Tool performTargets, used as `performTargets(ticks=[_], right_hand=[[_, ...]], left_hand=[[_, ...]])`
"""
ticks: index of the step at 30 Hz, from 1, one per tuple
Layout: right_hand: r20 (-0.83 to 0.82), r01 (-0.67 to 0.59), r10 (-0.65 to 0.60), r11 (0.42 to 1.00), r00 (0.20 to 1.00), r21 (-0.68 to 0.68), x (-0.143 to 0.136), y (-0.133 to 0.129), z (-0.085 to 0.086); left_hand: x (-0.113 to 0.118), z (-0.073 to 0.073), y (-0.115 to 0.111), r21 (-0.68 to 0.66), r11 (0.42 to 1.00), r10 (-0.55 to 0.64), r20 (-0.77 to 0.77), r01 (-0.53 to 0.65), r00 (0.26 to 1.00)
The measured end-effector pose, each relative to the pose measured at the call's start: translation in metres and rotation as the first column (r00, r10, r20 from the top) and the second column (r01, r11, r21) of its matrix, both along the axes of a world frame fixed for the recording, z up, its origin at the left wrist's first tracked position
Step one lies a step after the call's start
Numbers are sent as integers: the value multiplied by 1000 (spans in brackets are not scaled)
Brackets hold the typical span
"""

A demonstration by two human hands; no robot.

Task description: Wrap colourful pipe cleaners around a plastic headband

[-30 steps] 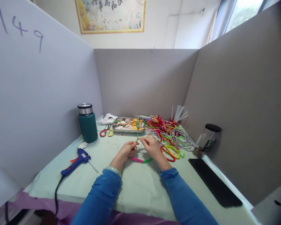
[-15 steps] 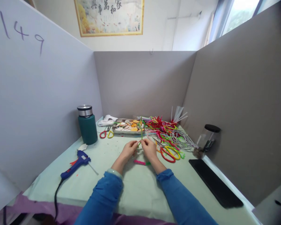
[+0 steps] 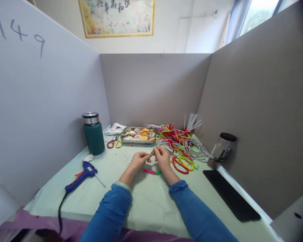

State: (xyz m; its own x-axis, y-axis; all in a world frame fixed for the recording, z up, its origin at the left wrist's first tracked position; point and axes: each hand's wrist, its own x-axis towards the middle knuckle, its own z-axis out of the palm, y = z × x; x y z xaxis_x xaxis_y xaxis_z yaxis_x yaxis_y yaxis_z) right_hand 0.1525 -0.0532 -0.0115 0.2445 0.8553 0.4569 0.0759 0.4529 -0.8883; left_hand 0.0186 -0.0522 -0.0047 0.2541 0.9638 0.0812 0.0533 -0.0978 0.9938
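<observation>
Between my hands is a green pipe cleaner (image 3: pixel 159 137), its long free end curving up and to the right. My left hand (image 3: pixel 139 160) pinches its lower end with thumb and forefinger. My right hand (image 3: pixel 162 157) is closed on it too, close beside the left fingertips. Just below the hands, a pink and green pipe cleaner piece (image 3: pixel 150 172) lies on the table. Red and yellow-handled scissors (image 3: pixel 181 165) lie right of my right hand. What the fingertips cover cannot be made out.
A metal tray (image 3: pixel 137 141) of shells and a heap of coloured pipe cleaners (image 3: pixel 176 134) lie at the back. Left stand a green bottle (image 3: pixel 94 138) and a blue glue gun (image 3: pixel 82 176). Right are a clear jar (image 3: pixel 224 149) and a black flat object (image 3: pixel 231 195). Partitions enclose three sides.
The green pipe cleaner's free end has swung from nearly upright to leaning right. My left hand is slightly farther from the right, and the view has shifted a little.
</observation>
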Motion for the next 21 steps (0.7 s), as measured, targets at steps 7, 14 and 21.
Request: performTargets(ticks=[7,14,21], right_hand=[[-133,-101,94,994,987,-46,0,4,-1],[-157,-71,57,994,986,-86,5,3,2],[-15,-236,236,961,972,-141,0,2,-8]], left_hand=[[-3,1,-4,-78,984,-147,146,159,978],[-3,3,-6,-58,996,-67,73,72,995],[-1,1,-1,16,994,112,11,-112,994]])
